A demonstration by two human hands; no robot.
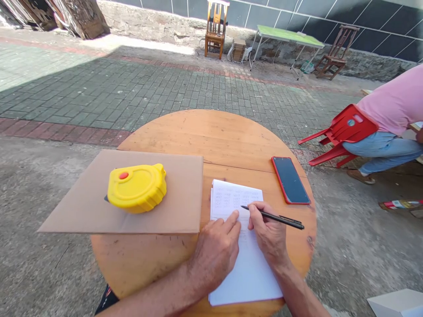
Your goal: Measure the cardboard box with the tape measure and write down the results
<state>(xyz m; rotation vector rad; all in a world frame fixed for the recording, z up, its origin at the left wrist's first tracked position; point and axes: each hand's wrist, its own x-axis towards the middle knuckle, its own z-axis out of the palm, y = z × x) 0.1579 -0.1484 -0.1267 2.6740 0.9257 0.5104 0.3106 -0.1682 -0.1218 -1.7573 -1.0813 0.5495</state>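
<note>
My right hand point(268, 233) grips a black pen point(280, 218), its tip touching or just above a stack of white paper point(251, 273). Rows of small handwriting fill the upper part of the top sheet. Resting on the sheet's left side is my left hand point(218, 244), with the index finger stretched out towards the writing and nothing held. Left of the paper, a flat cardboard piece point(185, 193) bears a yellow tape measure case point(137, 187) with a red button. A phone point(291, 179) in a red case lies to the right.
Everything rests on a round wooden table point(205, 132). At the right, a person in a pink shirt point(393, 97) sits on a red plastic chair point(352, 123). A green folding table point(287, 35) and wooden chairs point(214, 37) stand by the wall. A white box point(398, 304) is at bottom right.
</note>
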